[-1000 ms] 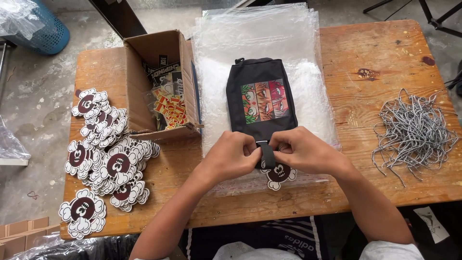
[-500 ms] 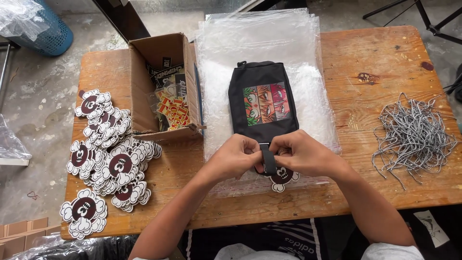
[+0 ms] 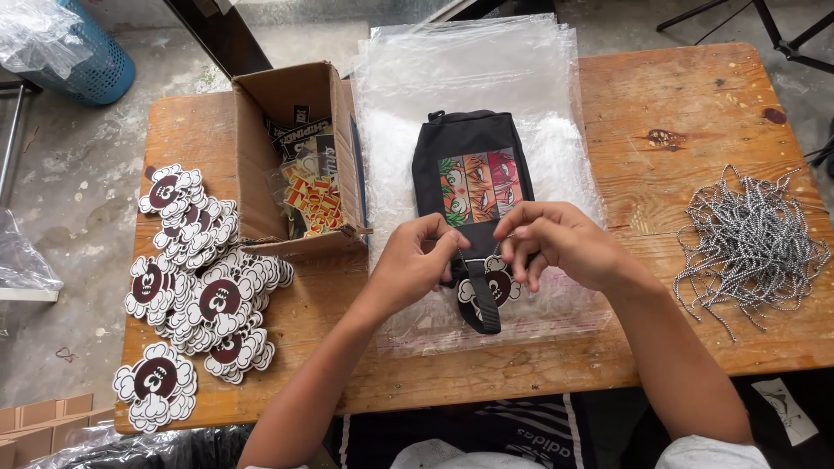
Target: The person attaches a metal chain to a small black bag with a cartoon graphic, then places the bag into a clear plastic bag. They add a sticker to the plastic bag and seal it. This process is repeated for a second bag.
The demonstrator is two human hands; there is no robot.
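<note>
— On the left of the desk, what lies there?
— Heaps of flower-shaped tags, brown and white, beside an open cardboard box of printed stickers.
— And in the middle?
— A black pouch with a colourful picture panel lies flat on a stack of clear plastic bags. At its near end, the left hand pinches the pouch's black strap, fingers closed on it. The right hand meets it just above, fingertips closed at the same spot, where one flower tag sits against the strap.
— Further right?
— A loose pile of grey-and-white strings.
</note>
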